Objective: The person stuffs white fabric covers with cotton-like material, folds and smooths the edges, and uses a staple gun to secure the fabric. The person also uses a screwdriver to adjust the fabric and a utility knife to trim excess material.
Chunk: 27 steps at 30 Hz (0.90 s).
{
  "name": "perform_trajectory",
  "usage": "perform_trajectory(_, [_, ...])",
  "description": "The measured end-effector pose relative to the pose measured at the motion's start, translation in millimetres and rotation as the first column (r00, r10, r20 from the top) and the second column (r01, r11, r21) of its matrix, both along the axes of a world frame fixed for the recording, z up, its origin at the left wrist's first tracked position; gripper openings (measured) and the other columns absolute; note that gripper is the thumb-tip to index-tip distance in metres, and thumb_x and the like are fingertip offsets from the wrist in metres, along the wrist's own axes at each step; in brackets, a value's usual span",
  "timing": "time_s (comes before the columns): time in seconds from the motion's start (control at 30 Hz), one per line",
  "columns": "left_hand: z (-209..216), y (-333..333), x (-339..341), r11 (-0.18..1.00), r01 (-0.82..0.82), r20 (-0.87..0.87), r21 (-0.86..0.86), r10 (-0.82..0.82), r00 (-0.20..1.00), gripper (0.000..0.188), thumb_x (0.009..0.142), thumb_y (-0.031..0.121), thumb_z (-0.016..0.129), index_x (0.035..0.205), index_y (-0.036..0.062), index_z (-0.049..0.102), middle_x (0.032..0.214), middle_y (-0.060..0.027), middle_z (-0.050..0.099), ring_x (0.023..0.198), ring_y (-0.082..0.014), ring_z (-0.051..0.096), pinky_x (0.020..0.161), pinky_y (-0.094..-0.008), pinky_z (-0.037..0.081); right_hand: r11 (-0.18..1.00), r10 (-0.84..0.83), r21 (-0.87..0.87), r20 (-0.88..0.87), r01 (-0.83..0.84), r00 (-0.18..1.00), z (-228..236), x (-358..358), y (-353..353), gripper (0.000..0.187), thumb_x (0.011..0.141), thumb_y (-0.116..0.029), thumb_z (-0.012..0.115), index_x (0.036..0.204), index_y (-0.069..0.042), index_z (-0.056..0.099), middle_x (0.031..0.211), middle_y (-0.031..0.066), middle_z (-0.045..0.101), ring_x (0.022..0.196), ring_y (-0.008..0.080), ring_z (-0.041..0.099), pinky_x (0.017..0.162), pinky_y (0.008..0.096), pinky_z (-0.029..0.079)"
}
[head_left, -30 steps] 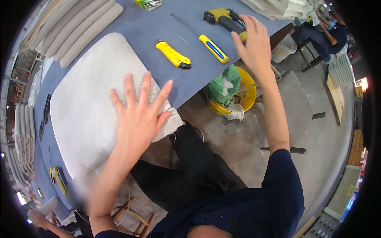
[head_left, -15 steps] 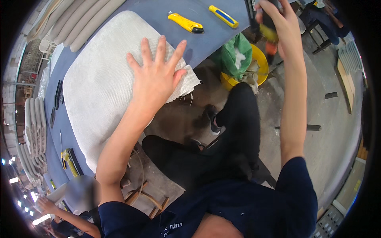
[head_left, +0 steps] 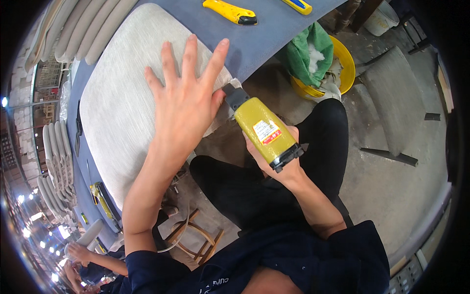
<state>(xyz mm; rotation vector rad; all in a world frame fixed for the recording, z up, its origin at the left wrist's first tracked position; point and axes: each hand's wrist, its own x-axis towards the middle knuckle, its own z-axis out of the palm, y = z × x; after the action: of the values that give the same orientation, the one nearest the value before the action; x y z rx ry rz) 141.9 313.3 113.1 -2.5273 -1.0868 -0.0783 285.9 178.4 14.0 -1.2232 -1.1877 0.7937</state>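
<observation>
At the near edge of the blue table [head_left: 274,34], pale grey seat cushion [head_left: 117,108] lying flat, one corner hanging just past the rim. Left hand [head_left: 188,100] pressed flat on that corner, open, fingers spread wide and pointing away from the body, palm down on the fabric. Right hand [head_left: 276,159] closed around a yellow staple gun [head_left: 262,127], gripping its body from below, black nose of the tool up against the cushion's edge, right beside the left thumb. Bit of loose fabric showing at that corner, between thumb and tool nose. Contact between nose and cushion hard to tell, hidden partly by the thumb.

Farther back on the table, yellow utility knife [head_left: 230,11] with a black tip, and beside it, cut off by the upper rim, a second yellow and blue tool [head_left: 298,6]. Along the table's far left, stack of grey cushions [head_left: 83,29]; more of the same stacked on edge at far left [head_left: 54,161].

Below the table, black trousers over bent knees, dark blue sleeves at the lower edge. To the right on the concrete floor, yellow bucket [head_left: 345,68] stuffed with green cloth [head_left: 306,54] and white wadding. Near it, grey chair back [head_left: 391,103] lying on the floor. Wooden stool frame [head_left: 196,237] by the left knee. Another person's hand [head_left: 78,252] in the lower left corner, well apart.
</observation>
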Motion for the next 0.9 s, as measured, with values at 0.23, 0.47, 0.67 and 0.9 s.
perform_trajectory(0.23, [3.4, 0.8, 2.0, 0.998, -0.033, -0.038, -0.051, 0.031, 0.999, 0.101, 0.08, 0.017, 0.087, 0.165, 0.0371, 0.036, 0.164, -0.0196, 0.038, 0.148, -0.0561, 0.036, 0.106, -0.0816, 0.038, 0.998, 0.06, 0.009, -0.087, -0.06, 0.994, 7.1, 2.6, 5.4, 0.034, 0.08, -0.004, 0.083, 0.11, 0.003, 0.071, 0.089, 0.0115, 0.075, 0.072, 0.025, 0.075, 0.068, 0.0302, 0.056])
perform_trajectory(0.47, [6.4, -3.0, 2.2, 0.995, -0.045, -0.024, -0.091, 0.043, 0.999, 0.099, 0.08, 0.01, 0.085, 0.164, 0.0376, 0.039, 0.166, -0.0186, 0.037, 0.15, -0.0545, 0.034, 0.108, -0.081, 0.036, 0.996, 0.085, -0.008, 0.015, -0.084, 0.996, 18.2, 6.5, 4.4, 0.041, 0.08, -0.011, 0.085, 0.113, 0.004, 0.067, 0.08, 0.0094, 0.072, 0.066, 0.0226, 0.074, 0.064, 0.0278, 0.054])
perform_trajectory(0.67, [8.3, -7.7, 2.7, 0.996, -0.049, -0.03, -0.073, 0.047, 0.998, 0.096, 0.083, 0.007, 0.081, 0.164, 0.0389, 0.039, 0.168, -0.0145, 0.036, 0.153, -0.0519, 0.033, 0.113, -0.0783, 0.035, 0.995, 0.1, -0.028, -0.002, -0.1, 0.995, -0.9, 14.3, 13.9, 0.032, 0.079, -0.013, 0.085, 0.101, 0.0, 0.066, 0.076, 0.0166, 0.065, 0.065, 0.0347, 0.071, 0.059, 0.0329, 0.05])
perform_trajectory(0.9, [1.1, -4.1, -6.9, 1.0, -0.002, 0.006, -0.003, 0.002, 1.0, 0.095, 0.085, 0.011, 0.081, 0.165, 0.0378, 0.037, 0.169, -0.0147, 0.036, 0.152, -0.0524, 0.035, 0.111, -0.0785, 0.038, 0.994, 0.003, 0.104, 0.106, -0.014, 0.994, 0.5, 4.5, 12.2, 0.032, 0.08, -0.009, 0.085, 0.106, 0.0, 0.07, 0.083, 0.0113, 0.075, 0.073, 0.0267, 0.077, 0.068, 0.0304, 0.056])
